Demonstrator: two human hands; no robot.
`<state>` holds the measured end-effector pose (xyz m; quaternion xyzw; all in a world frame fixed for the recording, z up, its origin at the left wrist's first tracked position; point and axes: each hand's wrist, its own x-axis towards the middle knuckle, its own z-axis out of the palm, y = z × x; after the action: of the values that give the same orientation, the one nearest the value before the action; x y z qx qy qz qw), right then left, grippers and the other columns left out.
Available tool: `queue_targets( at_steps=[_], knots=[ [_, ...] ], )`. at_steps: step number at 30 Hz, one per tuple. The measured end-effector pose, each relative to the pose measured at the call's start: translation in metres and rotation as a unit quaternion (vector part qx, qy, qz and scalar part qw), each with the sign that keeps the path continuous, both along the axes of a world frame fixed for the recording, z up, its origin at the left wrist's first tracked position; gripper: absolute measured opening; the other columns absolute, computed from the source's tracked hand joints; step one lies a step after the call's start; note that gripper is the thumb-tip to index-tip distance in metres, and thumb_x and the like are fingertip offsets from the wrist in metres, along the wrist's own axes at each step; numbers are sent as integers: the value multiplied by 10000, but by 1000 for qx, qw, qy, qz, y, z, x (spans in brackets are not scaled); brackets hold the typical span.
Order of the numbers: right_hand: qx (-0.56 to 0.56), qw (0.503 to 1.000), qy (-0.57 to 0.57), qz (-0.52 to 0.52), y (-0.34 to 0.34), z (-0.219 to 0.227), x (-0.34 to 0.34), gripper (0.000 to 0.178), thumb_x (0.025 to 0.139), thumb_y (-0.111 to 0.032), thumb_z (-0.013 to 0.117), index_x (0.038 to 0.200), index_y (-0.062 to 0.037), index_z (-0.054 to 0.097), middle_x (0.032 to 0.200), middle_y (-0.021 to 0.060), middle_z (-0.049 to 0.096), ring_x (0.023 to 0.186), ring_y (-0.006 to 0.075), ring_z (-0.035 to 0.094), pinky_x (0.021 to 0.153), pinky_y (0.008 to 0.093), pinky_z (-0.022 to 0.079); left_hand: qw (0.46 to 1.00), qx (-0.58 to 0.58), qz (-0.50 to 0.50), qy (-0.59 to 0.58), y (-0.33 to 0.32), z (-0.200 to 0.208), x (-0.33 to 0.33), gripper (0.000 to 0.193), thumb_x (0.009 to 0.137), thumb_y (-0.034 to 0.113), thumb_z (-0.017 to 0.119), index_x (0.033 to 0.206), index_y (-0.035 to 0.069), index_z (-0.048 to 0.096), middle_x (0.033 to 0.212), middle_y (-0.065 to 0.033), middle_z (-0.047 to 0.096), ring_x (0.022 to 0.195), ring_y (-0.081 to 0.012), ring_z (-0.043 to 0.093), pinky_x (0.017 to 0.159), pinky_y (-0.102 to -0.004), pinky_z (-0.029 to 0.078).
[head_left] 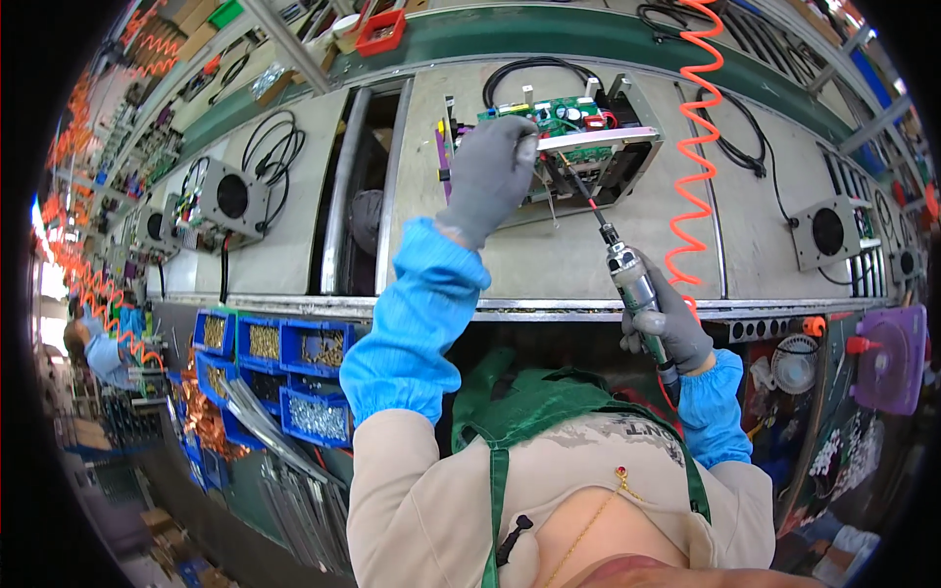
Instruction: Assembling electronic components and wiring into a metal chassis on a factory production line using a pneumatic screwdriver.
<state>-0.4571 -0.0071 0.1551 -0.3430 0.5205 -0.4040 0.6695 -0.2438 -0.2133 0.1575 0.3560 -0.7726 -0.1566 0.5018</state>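
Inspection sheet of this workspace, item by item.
Surface: grey bench, partly bare.
Job's things: metal-framed unit with green circuit board; silver screwdriver, bit toward the unit.
Clutter: blue bins of small metal parts, left of the person.
Grips: left grip at the unit, contact unclear; right grip closed around the screwdriver.
Cables: black cable looped behind the unit; orange coiled hose right of it.
Surroundings: fan-fitted units left and right; another person far left.

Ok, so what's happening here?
The person's gray-gloved right hand grips a silver-and-green power screwdriver, its long bit pointing at an open metal-framed unit with green circuit boards. The gray-gloved left hand is at the unit's near side. The unit sits on a gray metal bench; whether the bit touches anything, I can't tell.
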Motion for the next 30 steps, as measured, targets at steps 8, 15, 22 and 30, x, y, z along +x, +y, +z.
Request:
queue_targets(
  at_steps=[8,15,22,30],
  knots=[
    [25,999,30,-23,0,3,10,945,661,-144,643,1494,-175,198,1027,132,534,622,164,585,556,303,521,962,89,-103,-237,-41,8,-14,220,908,234,481,985,56,585,851,-204,632,832,-383,617,743,-461,488],
    [89,995,-18,-40,-2,52,17,942,687,-124,603,1514,-213,160,910,145,569,554,172,575,524,289,509,946,120,-163,-251,-51,11,-6,222,911,230,461,993,49,561,873,-209,641,832,-390,627,753,-448,498],
    [37,977,202,54,-22,94,20,871,764,-206,658,1502,-115,205,972,69,529,755,131,560,665,277,492,943,139,-192,-233,-56,11,-3,185,910,178,509,981,15,562,844,-212,606,791,-366,600,722,-411,461],
    [120,984,135,-7,-38,96,48,917,720,-277,626,1504,-138,170,893,144,551,601,182,599,475,303,549,938,166,-204,-225,-53,12,3,197,899,187,513,978,15,568,830,-219,622,779,-381,617,720,-413,474]
  ],
)
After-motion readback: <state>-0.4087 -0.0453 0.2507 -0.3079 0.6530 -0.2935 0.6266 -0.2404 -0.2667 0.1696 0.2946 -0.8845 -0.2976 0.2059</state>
